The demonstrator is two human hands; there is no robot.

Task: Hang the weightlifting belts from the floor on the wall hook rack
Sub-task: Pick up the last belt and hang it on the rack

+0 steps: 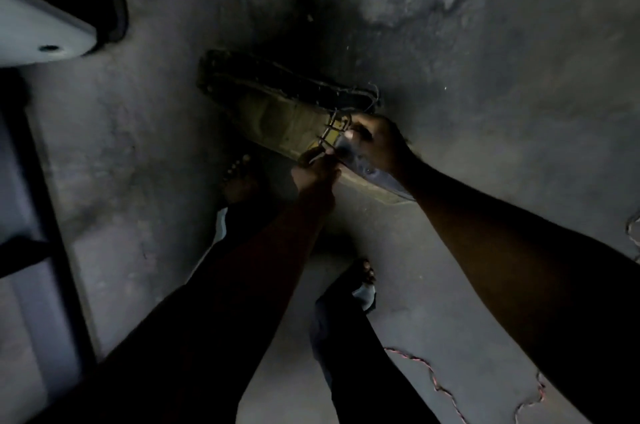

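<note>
A worn weightlifting belt (277, 115), dark outside and tan inside, is held up over the dim concrete floor in the middle of the head view. Its metal buckle (334, 132) sits between my hands. My left hand (317, 169) is closed on the buckle end from below. My right hand (375, 143) grips the belt strap just right of the buckle. The belt's far end curls away to the upper left. No wall hook rack shows in this view.
My two bare feet (242, 177) stand on the grey floor below the belt. A white bench-like edge (45, 28) and dark metal frame (41, 181) fill the left side. A thin red cord (433, 375) trails across the floor at lower right.
</note>
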